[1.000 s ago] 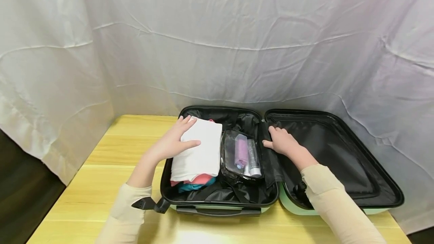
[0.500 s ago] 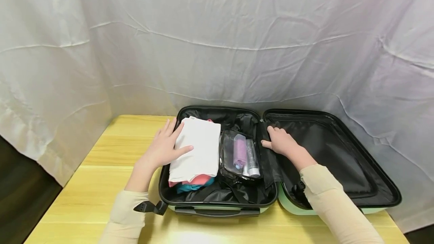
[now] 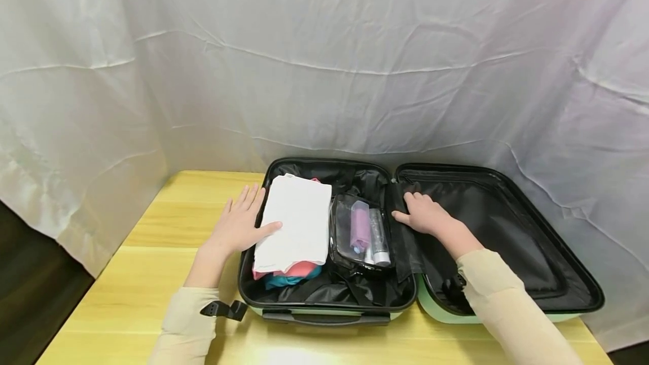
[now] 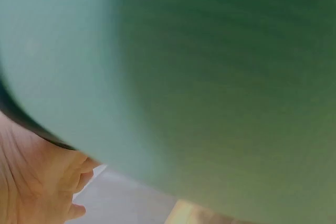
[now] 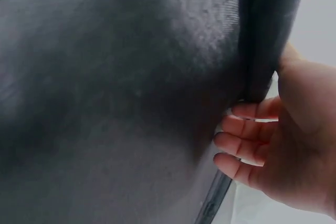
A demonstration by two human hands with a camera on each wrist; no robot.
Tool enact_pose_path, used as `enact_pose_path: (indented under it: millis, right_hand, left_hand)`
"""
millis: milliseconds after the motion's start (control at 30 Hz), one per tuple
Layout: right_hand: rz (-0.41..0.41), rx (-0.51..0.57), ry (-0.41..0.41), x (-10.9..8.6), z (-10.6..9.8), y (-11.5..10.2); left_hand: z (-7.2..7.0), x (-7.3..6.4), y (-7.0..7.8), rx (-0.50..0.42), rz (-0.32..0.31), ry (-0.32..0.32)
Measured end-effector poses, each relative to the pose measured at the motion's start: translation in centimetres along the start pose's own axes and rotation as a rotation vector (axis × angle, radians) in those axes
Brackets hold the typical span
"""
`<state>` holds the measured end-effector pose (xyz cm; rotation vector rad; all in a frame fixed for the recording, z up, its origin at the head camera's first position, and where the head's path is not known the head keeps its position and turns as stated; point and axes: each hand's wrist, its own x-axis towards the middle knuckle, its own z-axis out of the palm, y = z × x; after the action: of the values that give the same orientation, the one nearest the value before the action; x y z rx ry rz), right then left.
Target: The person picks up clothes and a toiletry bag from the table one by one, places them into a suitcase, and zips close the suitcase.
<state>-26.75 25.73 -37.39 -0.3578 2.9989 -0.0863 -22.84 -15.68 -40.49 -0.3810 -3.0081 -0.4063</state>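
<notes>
Can't tell grip of right hand (image 3: 430, 216), at black fabric divider (image 3: 403, 252) nr hinge side of suitcase (image 3: 324, 303), w/ contact hard to make out. See left hand (image 3: 235, 228) spread wide, holding nothing, by suitcase's L rim; partly blocked in wrist view by blurry, smooth green shell (image 4: 210, 103). Inside suitcase: flat white cloth (image 3: 299, 224), hiding most pink fabric (image 3: 301, 268), + glossy clear pouch (image 3: 343, 224).

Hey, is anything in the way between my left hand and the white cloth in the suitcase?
Only the suitcase's left rim: most of your left hand lies outside it, though the thumb reaches across, over the edge of the white cloth. Nothing else visible blocks it.
</notes>
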Motion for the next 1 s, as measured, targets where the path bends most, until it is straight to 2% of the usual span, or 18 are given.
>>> enact_pose_path:
  millis: [133, 267, 567, 800, 1000]
  right_hand:
    - [-0.055, -0.050, 0.060, -1.1, -0.2, 0.1]
    - [-0.097, -0.046, 0.131, -2.2, -0.6, 0.5]
    - [-0.105, -0.029, 0.176, -4.9, -2.7, 1.3]
    - [-0.106, -0.038, 0.256, -7.4, -4.5, 2.3]
    - [-0.077, 0.007, 0.328, -10.2, -4.9, 3.9]
  left_hand:
    - [0.0, 0.0, -0.1, -0.007, -0.011, -0.009]
    - [0.1, 0.0, -0.3, -0.009, -0.021, 0.001]
    - [0.8, -0.4, -0.3, -0.042, -0.027, -0.021]
    - [0.7, -0.4, -0.3, -0.066, -0.032, -0.021]
    - [0.6, -0.3, -0.3, -0.060, -0.026, -0.021]
